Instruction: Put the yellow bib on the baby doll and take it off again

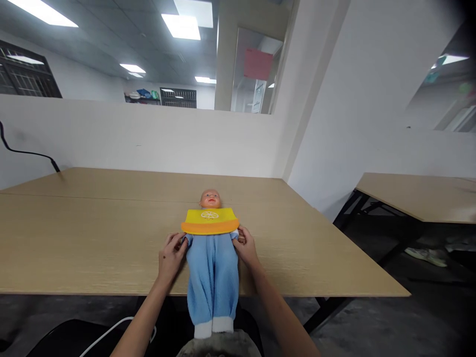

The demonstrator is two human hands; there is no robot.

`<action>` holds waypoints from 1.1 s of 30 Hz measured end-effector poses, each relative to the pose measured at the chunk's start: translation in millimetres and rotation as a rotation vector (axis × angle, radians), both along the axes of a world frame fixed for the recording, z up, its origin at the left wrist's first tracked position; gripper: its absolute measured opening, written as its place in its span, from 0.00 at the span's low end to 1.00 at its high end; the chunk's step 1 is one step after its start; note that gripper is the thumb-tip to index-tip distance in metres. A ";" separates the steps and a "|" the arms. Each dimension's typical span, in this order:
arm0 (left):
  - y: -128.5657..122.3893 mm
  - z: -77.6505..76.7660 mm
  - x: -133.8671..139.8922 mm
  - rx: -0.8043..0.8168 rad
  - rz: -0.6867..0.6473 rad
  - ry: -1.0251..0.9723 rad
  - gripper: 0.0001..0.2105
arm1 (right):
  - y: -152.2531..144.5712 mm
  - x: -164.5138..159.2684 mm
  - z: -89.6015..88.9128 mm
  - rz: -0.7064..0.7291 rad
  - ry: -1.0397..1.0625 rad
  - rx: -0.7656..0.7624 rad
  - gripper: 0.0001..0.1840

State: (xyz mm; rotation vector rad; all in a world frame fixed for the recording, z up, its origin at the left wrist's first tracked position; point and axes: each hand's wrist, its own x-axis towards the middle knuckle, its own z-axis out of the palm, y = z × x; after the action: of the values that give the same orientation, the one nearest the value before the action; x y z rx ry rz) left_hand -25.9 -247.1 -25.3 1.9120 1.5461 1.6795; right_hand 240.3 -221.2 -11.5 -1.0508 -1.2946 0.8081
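Bald plastic baby doll (212,263) in blue fleece clothes (200,270) and yellow-orange bib (209,221) lies on tan table (92,238), head at 12 o'clock, likely light, soft, best held round torso; left hand (171,254) at 8 and right hand (245,246) at 4, fingers curled beside sleeves, grip unclear.

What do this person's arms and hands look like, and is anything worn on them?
The left hand and right hand are ungloved, with five-fingered human shapes. No sleeve shows on the left forearm or right forearm, and no watch or bracelet. A small dark spot marks the back of the left hand.
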 end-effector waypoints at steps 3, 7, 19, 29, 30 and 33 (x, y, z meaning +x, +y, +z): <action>-1.2 1.8 1.7 0.000 0.003 0.009 0.14 | -0.4 0.5 0.6 0.032 0.004 -0.004 0.23; -2.8 3.8 3.0 0.012 0.047 0.044 0.13 | -0.8 1.1 1.9 0.013 -0.012 -0.027 0.22; -3.2 0.0 0.7 0.025 0.028 0.109 0.12 | -4.3 0.6 3.4 -0.156 -0.208 0.089 0.20; -5.7 1.5 1.7 0.042 0.120 0.118 0.11 | -9.5 2.5 6.6 -0.296 -0.326 0.277 0.08; -6.3 2.1 1.9 0.052 0.141 0.119 0.10 | -10.0 2.5 7.0 -0.305 -0.333 0.284 0.07; -8.6 3.9 2.8 0.066 0.158 0.133 0.08 | -10.4 2.4 6.9 -0.325 -0.370 0.295 0.06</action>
State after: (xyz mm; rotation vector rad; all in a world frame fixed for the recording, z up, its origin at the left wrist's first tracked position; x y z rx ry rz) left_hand -23.1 -255.7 -21.4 2.0198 1.7535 1.7163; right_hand 242.7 -231.6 -4.5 -1.1628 -1.4475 0.1725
